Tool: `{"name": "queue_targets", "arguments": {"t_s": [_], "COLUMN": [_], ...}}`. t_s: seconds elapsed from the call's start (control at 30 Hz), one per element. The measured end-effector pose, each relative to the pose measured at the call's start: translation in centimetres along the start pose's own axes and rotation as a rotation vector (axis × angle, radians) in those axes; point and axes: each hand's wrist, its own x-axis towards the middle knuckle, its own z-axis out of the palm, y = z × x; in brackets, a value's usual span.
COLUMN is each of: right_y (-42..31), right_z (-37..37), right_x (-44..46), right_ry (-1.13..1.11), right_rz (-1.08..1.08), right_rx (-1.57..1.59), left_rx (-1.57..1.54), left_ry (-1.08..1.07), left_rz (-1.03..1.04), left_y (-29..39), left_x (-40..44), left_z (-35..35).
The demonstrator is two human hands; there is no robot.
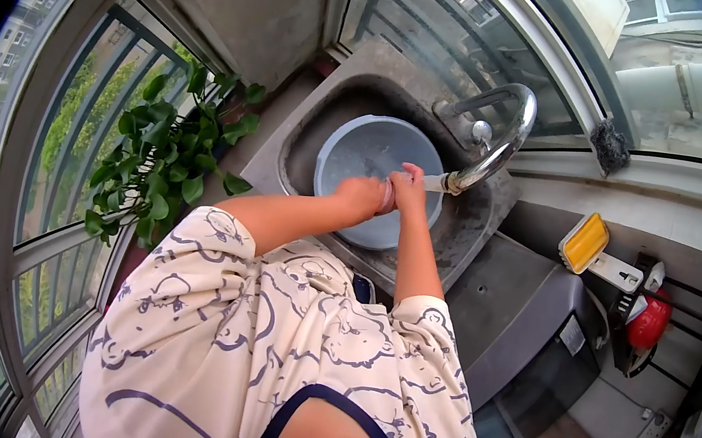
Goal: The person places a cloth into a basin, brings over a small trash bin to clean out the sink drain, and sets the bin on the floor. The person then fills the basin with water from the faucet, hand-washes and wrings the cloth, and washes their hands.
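My left hand (pixel 360 199) and my right hand (pixel 409 191) meet above a light blue plastic basin (pixel 332 147). The fingers of both are curled and pressed together; what lies between them, if anything, is hidden. My right hand is right by the pale end of the chrome faucet (pixel 517 139), whose curved spout points in over the basin. Inside the basin the bottom looks wet, though how much water it holds is unclear. A worn grey sink (pixel 295 136) surrounds the basin.
A leafy green plant (pixel 156 153) stands left of the sink, beside the windows. A grey washing machine (pixel 504 301) is on the right. A yellow-and-white brush or scraper (pixel 585 243) and a red object (pixel 648 320) hang along the right wall. A dark scrubber (pixel 610 149) sits at the window frame.
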Motion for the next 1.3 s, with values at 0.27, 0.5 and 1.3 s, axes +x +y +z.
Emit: {"name": "queue_targets", "arguments": {"t_s": [0.27,0.5,1.3], "right_y": [-2.5,-5.5,-5.4], "right_z": [-3.2,-5.5,-3.9], "right_x": [-5.4,-7.3,-5.0], "right_ry": [-0.289,0.113,-0.818], "right_rz": [0.377,-0.747,0.428], "right_rx": [0.670,-0.211,1.596], "left_rx": [0.120,-1.459,-0.609], "left_ry": [0.041,-0.387,0.681], "left_rz": [0.243,-0.791,0.670], "left_y": [-1.1,-2.1,4.4], "left_x": [-1.9,-0.2,-2.3], "left_z": [-1.2,-5.6,-9.6]}}
